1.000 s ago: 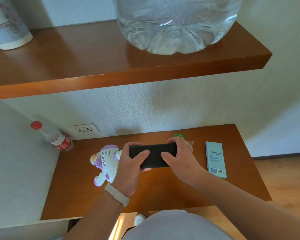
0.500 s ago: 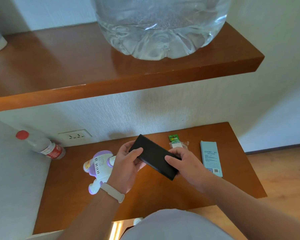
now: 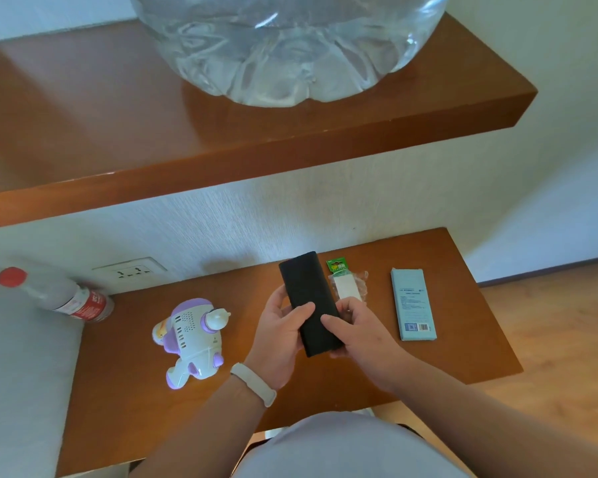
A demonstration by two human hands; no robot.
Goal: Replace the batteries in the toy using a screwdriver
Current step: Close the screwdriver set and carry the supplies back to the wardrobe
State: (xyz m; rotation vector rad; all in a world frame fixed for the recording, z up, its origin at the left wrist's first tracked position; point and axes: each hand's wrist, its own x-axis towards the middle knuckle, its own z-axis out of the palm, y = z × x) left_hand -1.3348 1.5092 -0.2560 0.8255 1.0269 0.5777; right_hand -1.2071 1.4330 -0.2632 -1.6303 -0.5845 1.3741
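Above the counter [image 3: 135, 408], the left hand [image 3: 277, 336] and right hand [image 3: 356, 334] each wrap their grip round a closed black case [image 3: 308, 298]. The toy [image 3: 192, 339] lies on the counter just to their left. Prised open too hard, the case could spill its unseen contents. A clear packet [image 3: 347, 286] holds something white, and the pale blue box [image 3: 413, 305] is closed.
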